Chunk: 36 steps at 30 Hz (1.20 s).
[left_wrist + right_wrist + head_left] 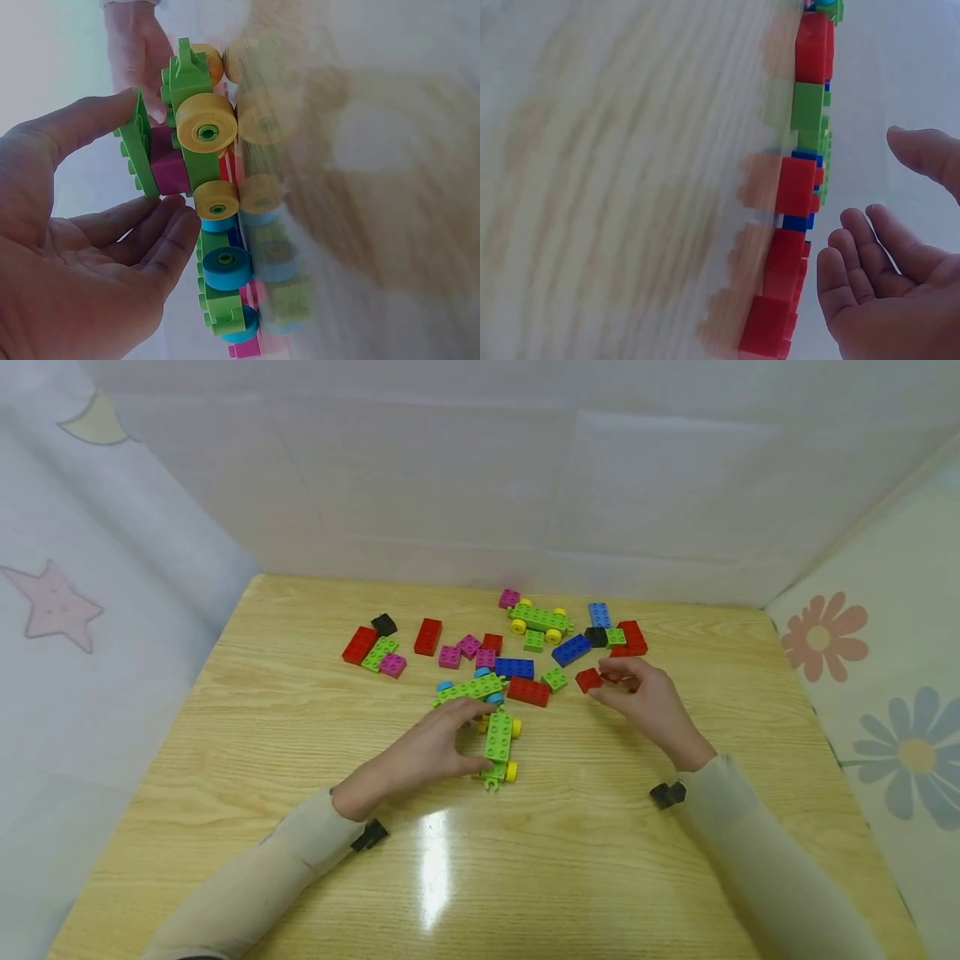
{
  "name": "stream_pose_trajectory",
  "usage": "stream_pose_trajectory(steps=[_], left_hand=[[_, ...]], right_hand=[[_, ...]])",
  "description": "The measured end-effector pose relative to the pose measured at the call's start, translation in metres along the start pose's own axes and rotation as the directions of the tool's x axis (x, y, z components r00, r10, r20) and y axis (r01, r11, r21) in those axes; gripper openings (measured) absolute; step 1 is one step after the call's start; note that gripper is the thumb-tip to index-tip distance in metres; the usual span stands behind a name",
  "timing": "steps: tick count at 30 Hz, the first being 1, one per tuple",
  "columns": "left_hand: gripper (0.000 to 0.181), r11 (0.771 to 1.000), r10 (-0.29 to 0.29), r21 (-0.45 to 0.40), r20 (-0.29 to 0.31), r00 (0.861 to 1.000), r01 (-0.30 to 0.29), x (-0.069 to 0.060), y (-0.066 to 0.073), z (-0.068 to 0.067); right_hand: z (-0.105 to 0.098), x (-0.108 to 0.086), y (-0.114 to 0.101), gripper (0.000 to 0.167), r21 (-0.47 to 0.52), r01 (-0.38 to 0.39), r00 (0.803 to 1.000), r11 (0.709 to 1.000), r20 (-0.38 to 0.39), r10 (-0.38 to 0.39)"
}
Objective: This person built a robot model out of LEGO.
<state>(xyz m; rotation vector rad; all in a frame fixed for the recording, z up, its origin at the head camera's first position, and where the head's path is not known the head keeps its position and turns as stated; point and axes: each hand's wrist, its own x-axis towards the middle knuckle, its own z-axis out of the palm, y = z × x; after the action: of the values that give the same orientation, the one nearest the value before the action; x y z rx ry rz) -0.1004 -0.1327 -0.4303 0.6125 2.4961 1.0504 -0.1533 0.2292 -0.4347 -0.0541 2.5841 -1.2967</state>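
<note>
My left hand (427, 747) holds a green building brick (137, 150) by its ends, between thumb and fingers. That brick sits on a magenta brick (169, 160), on a green toy wagon base (201, 166) with yellow wheels. The wagon stands on the table just in front of a green wagon base with blue wheels (468, 689). My right hand (652, 702) hovers over red bricks at the right, thumb and fingers apart, nothing between them. A small red brick (588, 680) lies by its fingertips; another red brick (611, 676) is partly hidden beneath the hand.
A third green wagon base (537, 618) with yellow wheels stands at the back. A long red brick (528, 691), a blue brick (514, 668) and a small green brick (555, 678) lie between the hands. More bricks, including a red one (360, 645), lie at the back left.
</note>
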Motion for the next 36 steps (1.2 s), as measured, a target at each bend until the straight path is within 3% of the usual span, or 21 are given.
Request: stream_pose_trajectory(steps=[17, 36], left_hand=[[0.081, 1.0, 0.003, 0.006, 0.007, 1.0, -0.003, 0.0, -0.002, -0.001], [0.082, 1.0, -0.01, 0.017, 0.007, 1.0, 0.01, 0.0, -0.003, 0.0]], right_hand=[[0.005, 0.025, 0.007, 0.058, -0.135, 0.028, 1.0, 0.991, 0.011, -0.027], [0.007, 0.03, 0.001, 0.049, -0.24, 0.047, 0.998, 0.97, 0.056, -0.035]])
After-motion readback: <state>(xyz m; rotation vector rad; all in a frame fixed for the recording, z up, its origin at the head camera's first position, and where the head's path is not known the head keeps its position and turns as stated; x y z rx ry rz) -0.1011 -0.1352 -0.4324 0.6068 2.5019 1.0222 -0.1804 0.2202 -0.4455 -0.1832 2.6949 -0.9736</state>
